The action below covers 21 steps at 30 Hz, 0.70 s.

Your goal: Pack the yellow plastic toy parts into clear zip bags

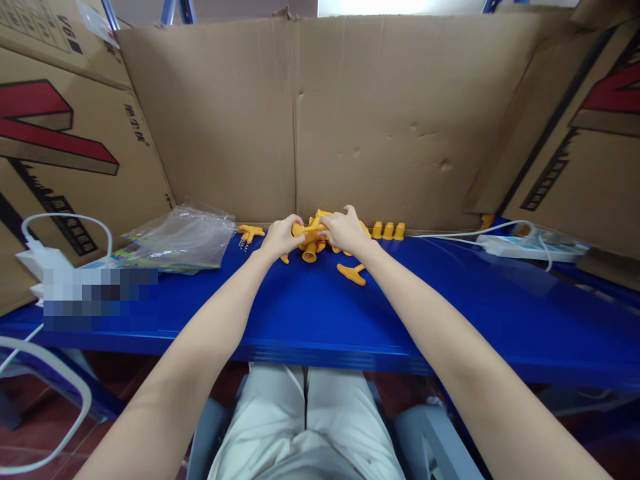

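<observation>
Both my hands meet at a pile of yellow plastic parts [309,253] near the back of the blue table. My left hand [280,239] is closed, thumb and fingers pinching the left end of a yellow plastic piece [313,229]. From the other side, my right hand [345,232] has its fingers closed on the right end of that piece. Its exact shape is partly hidden by the fingers and the pile. A yellow T-shaped handle [353,273] lies in front of my right hand. Left of my left hand are yellow corkscrews [250,233] with metal spirals showing.
Several yellow caps [388,231] stand right of the pile. Clear plastic bags [183,237] lie at the left. A white power strip [533,248] with cables is at the right, and a white plug [47,267] at the left. Cardboard [380,120] walls the table's back and sides.
</observation>
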Each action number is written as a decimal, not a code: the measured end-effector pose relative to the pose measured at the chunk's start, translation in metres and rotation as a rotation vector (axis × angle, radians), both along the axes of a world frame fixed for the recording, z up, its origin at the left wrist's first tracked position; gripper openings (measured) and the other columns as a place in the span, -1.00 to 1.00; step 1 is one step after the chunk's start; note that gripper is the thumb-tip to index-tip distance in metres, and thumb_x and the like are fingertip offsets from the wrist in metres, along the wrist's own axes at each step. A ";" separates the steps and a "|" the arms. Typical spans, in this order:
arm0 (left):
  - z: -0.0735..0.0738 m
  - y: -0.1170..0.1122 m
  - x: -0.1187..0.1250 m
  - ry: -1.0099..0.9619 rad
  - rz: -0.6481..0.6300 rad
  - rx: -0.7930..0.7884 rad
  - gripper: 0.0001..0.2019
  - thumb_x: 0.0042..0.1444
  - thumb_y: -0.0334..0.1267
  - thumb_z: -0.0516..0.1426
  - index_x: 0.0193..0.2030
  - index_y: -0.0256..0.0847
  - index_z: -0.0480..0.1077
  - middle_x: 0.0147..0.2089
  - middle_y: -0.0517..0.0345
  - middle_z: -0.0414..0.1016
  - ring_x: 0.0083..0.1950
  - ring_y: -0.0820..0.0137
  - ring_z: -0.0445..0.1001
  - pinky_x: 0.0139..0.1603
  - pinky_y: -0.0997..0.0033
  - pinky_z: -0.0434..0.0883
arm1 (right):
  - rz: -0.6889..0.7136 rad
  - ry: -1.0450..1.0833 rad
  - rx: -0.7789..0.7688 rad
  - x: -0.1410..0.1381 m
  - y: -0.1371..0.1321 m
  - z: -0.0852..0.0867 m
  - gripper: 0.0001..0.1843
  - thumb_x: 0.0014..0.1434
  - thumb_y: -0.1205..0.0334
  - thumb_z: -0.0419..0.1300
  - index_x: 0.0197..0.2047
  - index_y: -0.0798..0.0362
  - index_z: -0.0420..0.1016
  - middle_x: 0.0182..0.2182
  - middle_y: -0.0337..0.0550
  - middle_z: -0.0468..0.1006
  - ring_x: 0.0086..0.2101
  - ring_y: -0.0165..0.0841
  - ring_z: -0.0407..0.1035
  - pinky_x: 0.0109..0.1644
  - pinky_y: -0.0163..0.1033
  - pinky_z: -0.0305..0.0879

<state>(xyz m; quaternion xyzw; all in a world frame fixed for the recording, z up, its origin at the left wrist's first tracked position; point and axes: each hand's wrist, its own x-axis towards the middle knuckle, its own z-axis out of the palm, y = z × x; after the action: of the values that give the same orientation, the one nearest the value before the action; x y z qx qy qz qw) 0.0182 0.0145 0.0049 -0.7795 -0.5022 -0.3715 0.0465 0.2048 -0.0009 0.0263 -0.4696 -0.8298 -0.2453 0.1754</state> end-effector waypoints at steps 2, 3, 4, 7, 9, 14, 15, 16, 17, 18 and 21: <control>-0.001 0.003 0.000 -0.043 -0.015 -0.022 -0.75 -0.09 -0.28 0.16 -0.20 -0.18 0.41 -0.48 0.27 0.42 -0.43 0.44 0.34 -0.37 0.47 0.23 | -0.009 -0.021 0.014 -0.001 -0.002 0.002 -0.82 0.24 0.30 0.06 -0.15 0.14 0.45 -0.21 0.07 0.58 -0.15 -0.15 0.40 0.08 0.03 -0.15; -0.001 0.004 0.000 -0.063 -0.022 -0.034 -0.75 -0.11 -0.29 0.17 -0.21 -0.19 0.41 -0.49 0.28 0.40 -0.44 0.45 0.32 -0.38 0.48 0.22 | -0.010 -0.030 0.022 -0.001 -0.002 0.002 -0.82 0.24 0.30 0.06 -0.15 0.14 0.45 -0.22 0.07 0.58 -0.15 -0.16 0.40 0.09 0.04 -0.16; -0.001 0.005 0.000 -0.082 -0.030 -0.044 -0.75 -0.12 -0.29 0.17 -0.22 -0.20 0.41 -0.50 0.28 0.39 -0.45 0.46 0.31 -0.40 0.48 0.21 | -0.010 -0.038 0.032 -0.001 -0.002 0.003 -0.82 0.24 0.30 0.06 -0.15 0.13 0.45 -0.22 0.06 0.58 -0.16 -0.16 0.39 0.10 0.05 -0.16; 0.001 0.006 0.002 -0.128 -0.049 -0.062 -0.74 -0.14 -0.31 0.18 -0.23 -0.22 0.42 -0.53 0.29 0.36 -0.48 0.48 0.29 -0.43 0.49 0.20 | 0.006 -0.048 0.071 0.001 -0.001 0.003 -0.80 0.24 0.31 0.04 -0.13 0.12 0.44 -0.20 0.06 0.57 -0.15 -0.17 0.36 0.11 0.07 -0.17; 0.002 0.006 0.003 -0.151 -0.053 -0.070 -0.74 -0.15 -0.32 0.20 -0.23 -0.24 0.43 -0.55 0.29 0.34 -0.49 0.49 0.28 -0.44 0.49 0.21 | 0.027 -0.047 0.104 0.003 0.000 0.002 -0.78 0.25 0.31 0.02 -0.10 0.12 0.44 -0.19 0.06 0.56 -0.16 -0.17 0.34 0.11 0.09 -0.16; 0.007 0.003 0.005 -0.316 -0.097 -0.288 -0.80 -0.12 -0.32 0.23 -0.29 -0.26 0.43 -0.60 0.27 0.33 -0.57 0.52 0.29 -0.50 0.50 0.23 | 0.077 -0.055 0.176 0.008 0.001 -0.001 -0.76 0.25 0.36 -0.03 -0.11 0.09 0.42 -0.23 0.01 0.55 -0.17 -0.20 0.29 0.12 0.09 -0.14; 0.007 0.002 0.004 -0.375 -0.131 -0.376 -0.84 -0.10 -0.32 0.23 -0.32 -0.26 0.42 -0.62 0.27 0.32 -0.59 0.53 0.28 -0.51 0.49 0.24 | 0.082 -0.057 0.184 0.008 0.001 -0.002 -0.75 0.26 0.38 -0.05 -0.12 0.08 0.42 -0.24 -0.01 0.54 -0.17 -0.21 0.28 0.12 0.08 -0.15; 0.008 0.001 0.003 -0.435 -0.169 -0.467 -0.88 -0.07 -0.32 0.22 -0.36 -0.25 0.41 -0.64 0.27 0.31 -0.62 0.55 0.26 -0.50 0.47 0.26 | 0.086 -0.058 0.191 0.007 0.001 -0.002 -0.73 0.26 0.40 -0.07 -0.14 0.06 0.42 -0.24 -0.02 0.54 -0.17 -0.22 0.28 0.12 0.08 -0.15; 0.009 0.001 0.002 -0.491 -0.204 -0.553 -0.92 -0.05 -0.32 0.22 -0.41 -0.25 0.40 -0.65 0.28 0.30 -0.64 0.57 0.23 -0.49 0.46 0.29 | 0.090 -0.058 0.198 0.007 0.000 -0.002 -0.72 0.26 0.42 -0.09 -0.14 0.05 0.42 -0.23 -0.03 0.54 -0.17 -0.22 0.27 0.13 0.08 -0.15; 0.010 0.000 0.001 -0.538 -0.231 -0.629 -0.92 -0.03 -0.32 0.21 -0.45 -0.24 0.39 -0.66 0.28 0.28 -0.67 0.59 0.18 -0.47 0.44 0.31 | 0.094 -0.059 0.206 0.006 0.000 -0.001 -0.70 0.26 0.43 -0.10 -0.15 0.04 0.42 -0.22 -0.04 0.54 -0.16 -0.22 0.26 0.13 0.07 -0.15; 0.012 0.000 -0.003 -0.610 -0.253 -0.761 -0.87 0.00 -0.33 0.19 -0.52 -0.23 0.38 -0.67 0.29 0.25 -0.69 0.64 0.09 -0.44 0.41 0.35 | 0.105 -0.075 0.221 0.005 -0.002 0.000 -0.68 0.27 0.44 -0.12 -0.13 0.03 0.42 -0.19 -0.03 0.53 -0.12 -0.21 0.26 0.14 0.07 -0.16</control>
<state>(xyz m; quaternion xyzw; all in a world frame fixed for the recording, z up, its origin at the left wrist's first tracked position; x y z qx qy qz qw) 0.0155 0.0143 0.0170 -0.6518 -0.4943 -0.3758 -0.4354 0.2095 -0.0028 0.0261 -0.3936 -0.8271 -0.3433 0.2077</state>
